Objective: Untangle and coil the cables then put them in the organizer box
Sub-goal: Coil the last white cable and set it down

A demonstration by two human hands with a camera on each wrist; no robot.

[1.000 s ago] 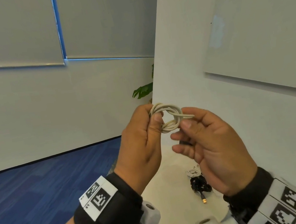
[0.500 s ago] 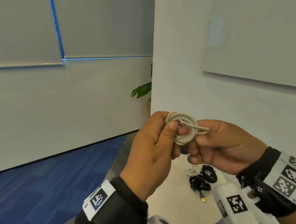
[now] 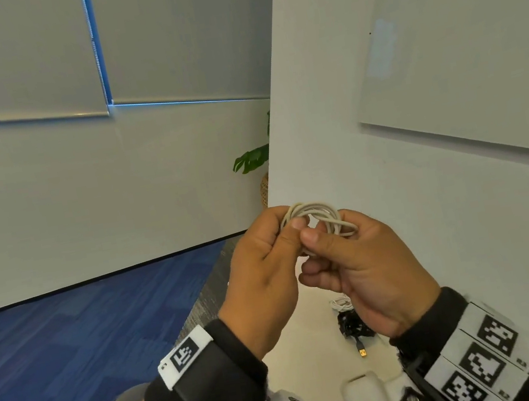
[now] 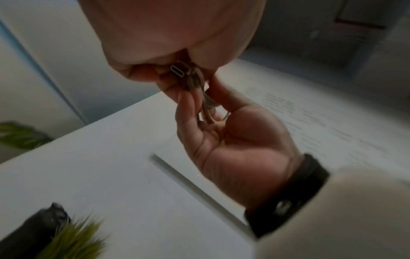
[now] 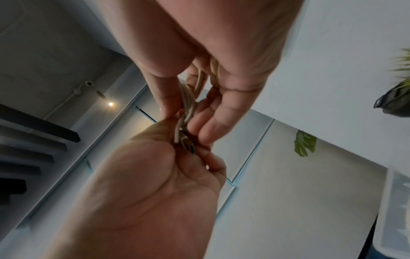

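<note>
A coiled white cable (image 3: pixel 319 217) is held up in the air between both hands in the head view. My left hand (image 3: pixel 267 258) pinches the coil's left side with thumb and fingers. My right hand (image 3: pixel 351 256) grips the right side, thumb on top. In the left wrist view a metal plug (image 4: pixel 178 71) of the white cable (image 4: pixel 205 103) sticks out between the fingers. The same plug (image 5: pixel 188 146) shows in the right wrist view. A black cable bundle (image 3: pixel 354 324) with a gold USB plug (image 3: pixel 362 353) and a small white cable (image 3: pixel 341 302) lie on the round table below.
The round cream table (image 3: pixel 317 365) is under the hands, against a white wall (image 3: pixel 397 214) with a whiteboard (image 3: pixel 457 48). A green plant (image 3: pixel 251 160) stands behind the wall's edge. Blue carpet (image 3: pixel 55 354) lies to the left. A clear bin's edge (image 5: pixel 397 210) shows in the right wrist view.
The hands with the coil dropped lower and closer together. The right hand turned over and closed its fingers onto the coil's right side.
</note>
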